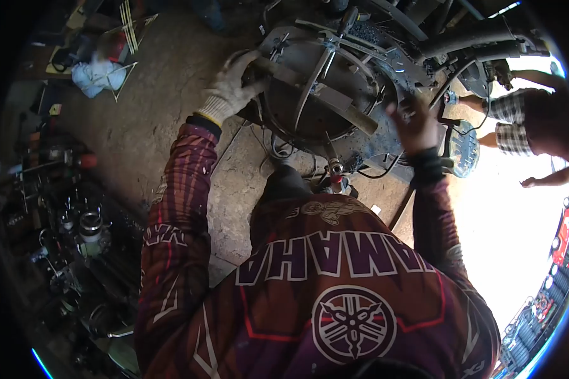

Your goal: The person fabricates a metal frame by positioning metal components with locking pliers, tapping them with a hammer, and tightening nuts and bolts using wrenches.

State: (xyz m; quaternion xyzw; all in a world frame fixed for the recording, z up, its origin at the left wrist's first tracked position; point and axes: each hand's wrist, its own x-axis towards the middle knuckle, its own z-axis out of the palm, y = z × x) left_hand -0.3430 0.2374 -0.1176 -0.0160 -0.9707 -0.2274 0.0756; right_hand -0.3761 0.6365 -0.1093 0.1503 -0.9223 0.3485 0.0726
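Observation:
My left hand (234,85), in a pale knitted glove, is at the left end of a long flat bar (332,100), with its fingers and thumb around that end. The bar lies slantwise across a round metal frame (302,101) with curved ribs, set on a dark, dirty surface. To the right of the frame is my right hand (417,126), raised, blurred and with fingers apart; nothing shows in it. A clamp-like metal tool (346,24) rests at the frame's top edge. Below the frame is a metal fitting (336,167) with a red part.
Another person (512,120) in checked shorts stands at the right, near a blue-grey footrest-like object (464,148). Machine parts (90,227) crowd the lower left. A light-blue cloth bundle (99,76) lies at the upper left. Thick pipes (468,39) and cables are at the upper right.

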